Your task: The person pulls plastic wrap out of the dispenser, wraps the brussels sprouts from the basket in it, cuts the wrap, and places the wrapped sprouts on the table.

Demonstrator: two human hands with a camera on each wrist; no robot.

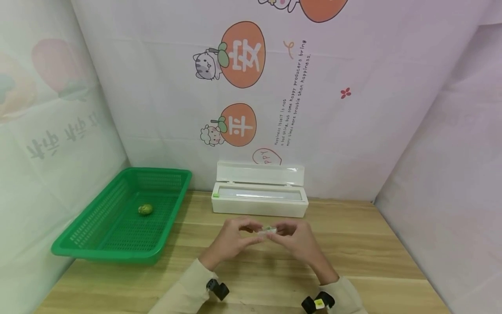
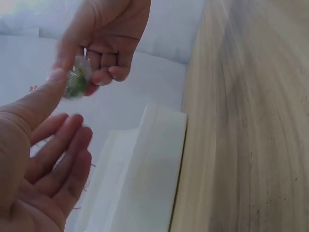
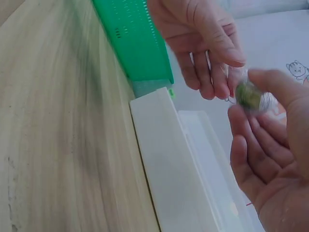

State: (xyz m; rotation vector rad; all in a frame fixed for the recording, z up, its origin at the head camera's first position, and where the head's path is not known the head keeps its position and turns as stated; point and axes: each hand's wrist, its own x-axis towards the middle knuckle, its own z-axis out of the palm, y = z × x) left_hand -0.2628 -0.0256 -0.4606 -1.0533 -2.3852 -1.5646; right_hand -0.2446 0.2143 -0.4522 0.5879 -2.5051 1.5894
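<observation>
Film-wrapped bundle [image 1: 268, 230] is sitting pinched in the right hand [image 1: 299, 240]; the left hand [image 1: 232, 239], fingers loosely extended, is hovering just left.

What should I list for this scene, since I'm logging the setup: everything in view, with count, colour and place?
Film-wrapped piece: 1, green in clear film, lower centre of head view
Table: 1, pale wood, lower part of head view
Box: 1, white, back of table
Lid: 1, translucent white, raised at box's rear
Tab: 1, light green, box's left end
Basket: 1, green, left on table
Small round piece: 1, green, inside basket
Cloth: count unclear, white with prints, back and sides
Wrist cameras: 2, black, at cuffs
Sleeves: 2, beige, forearms
Left hand: 1, bare, beside film
Right hand: 1, bare, holding film-wrapped piece
</observation>
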